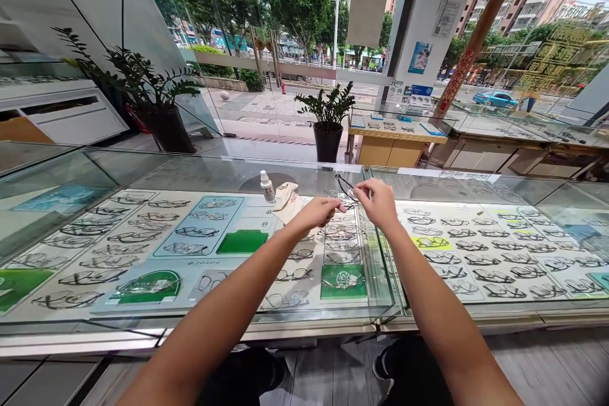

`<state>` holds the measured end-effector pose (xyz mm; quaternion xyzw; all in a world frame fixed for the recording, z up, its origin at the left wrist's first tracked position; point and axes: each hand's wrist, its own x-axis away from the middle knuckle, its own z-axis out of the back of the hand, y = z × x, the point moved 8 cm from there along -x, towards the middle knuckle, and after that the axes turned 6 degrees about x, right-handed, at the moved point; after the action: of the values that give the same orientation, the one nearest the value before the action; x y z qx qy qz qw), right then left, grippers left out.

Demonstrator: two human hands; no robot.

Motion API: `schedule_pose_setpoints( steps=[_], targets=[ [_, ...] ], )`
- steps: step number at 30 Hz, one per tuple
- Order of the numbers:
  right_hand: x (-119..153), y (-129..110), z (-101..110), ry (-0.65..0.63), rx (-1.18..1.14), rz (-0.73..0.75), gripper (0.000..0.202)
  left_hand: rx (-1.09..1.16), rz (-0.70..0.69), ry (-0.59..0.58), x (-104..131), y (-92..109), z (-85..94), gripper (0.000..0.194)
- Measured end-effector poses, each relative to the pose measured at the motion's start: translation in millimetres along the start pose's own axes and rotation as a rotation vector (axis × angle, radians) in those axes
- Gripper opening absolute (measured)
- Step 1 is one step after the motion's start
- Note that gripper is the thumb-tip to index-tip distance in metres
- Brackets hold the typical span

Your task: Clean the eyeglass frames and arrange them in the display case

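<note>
A pair of dark-framed glasses is held above the glass counter. My right hand is closed on the frame at its right side. Just left of it, my left hand has its fingers pinched together by the lower end of the glasses; what is between its fingertips is too small to make out. Left of my left hand, a white spray bottle stands upright on the glass top, and a crumpled cream cloth lies beside it.
Rows of glasses fill the display case beneath the glass top. A potted plant stands behind the counter, a larger potted plant further left. A low wooden cabinet is at the back right.
</note>
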<state>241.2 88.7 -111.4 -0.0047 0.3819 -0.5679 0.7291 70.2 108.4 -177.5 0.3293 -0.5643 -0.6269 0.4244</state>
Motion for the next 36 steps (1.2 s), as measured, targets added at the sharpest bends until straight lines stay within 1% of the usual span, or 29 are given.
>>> schedule_pose_setpoints(
  steps=[2,3,5,6,8,10,13,16,18,20,22,25,27,31,36],
  targets=[
    [4.4,-12.4,4.8,0.096,-0.043,0.083,0.024,0.221,0.084,-0.084,-1.3,-2.6,-4.4,0.056],
    [7.3,-19.2,5.7,0.127,-0.054,0.133,0.026,0.369,0.140,-0.123,-0.7,-3.9,-7.7,0.053],
    [12.7,-30.3,5.6,0.166,-0.057,0.221,0.027,0.636,0.238,-0.167,1.9,-5.0,-13.5,0.041],
    [14.8,-33.8,5.2,0.178,-0.051,0.253,0.027,0.710,0.263,-0.168,3.2,-4.8,-14.5,0.033],
    [17.3,-37.4,5.1,0.202,-0.038,0.297,0.026,0.780,0.264,-0.150,4.7,-3.7,-13.6,0.019],
    [18.3,-38.5,7.3,0.241,-0.033,0.334,0.024,0.795,0.232,-0.125,5.1,-2.1,-10.3,0.011],
    [19.8,-40.8,11.8,0.298,-0.035,0.391,0.022,0.820,0.169,-0.083,3.9,0.7,-3.3,0.011],
    [20.5,-42.4,12.7,0.294,-0.093,0.392,0.020,0.821,0.091,-0.050,1.6,4.8,3.2,0.011],
    [19.7,-39.3,13.1,0.288,-0.209,0.332,0.019,0.800,0.029,-0.033,0.4,8.4,6.4,0.015],
    [16.1,-30.6,9.0,0.253,-0.375,0.216,0.020,0.767,-0.034,-0.026,-0.1,12.4,8.2,0.024],
    [10.3,-18.6,-6.1,0.124,-0.575,0.058,0.027,0.730,-0.088,-0.023,-0.2,15.9,9.3,0.032],
    [6.0,-5.5,-38.6,-0.144,-0.885,-0.160,0.038,0.588,-0.184,-0.016,-0.3,21.3,12.0,0.039],
    [6.0,-1.1,-51.6,-0.243,-1.028,-0.247,0.040,0.481,-0.239,0.000,-0.9,23.3,14.7,0.043],
    [6.9,1.1,-58.1,-0.298,-1.159,-0.311,0.036,0.399,-0.245,0.026,-3.7,20.2,17.9,0.044],
    [8.3,1.5,-57.9,-0.311,-1.224,-0.356,0.032,0.417,-0.222,0.024,-2.7,20.3,17.4,0.040]
  ],
)
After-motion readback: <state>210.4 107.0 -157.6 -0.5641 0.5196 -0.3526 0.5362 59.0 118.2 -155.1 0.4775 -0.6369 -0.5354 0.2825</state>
